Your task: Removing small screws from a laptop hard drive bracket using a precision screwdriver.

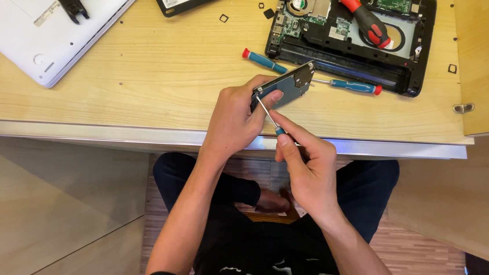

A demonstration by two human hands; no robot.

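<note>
Hard drive (286,84) is held tilted above the wooden desk (145,71) edge, gripped closed by the left hand (235,119). A small screwdriver (269,117) is pinched by the right hand (305,168), its tip touching the drive's corner. An opened laptop (414,52) lies just behind.

left hand (235,119) curled in a grip; right hand (306,171) pinching, forearms converging

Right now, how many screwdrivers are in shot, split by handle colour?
Blue handle: 3, one in the right hand with its tip on the drive that the left hand holds; two on the desk
Red and black handle: 1, inside the opened laptop
Total: 4
</note>
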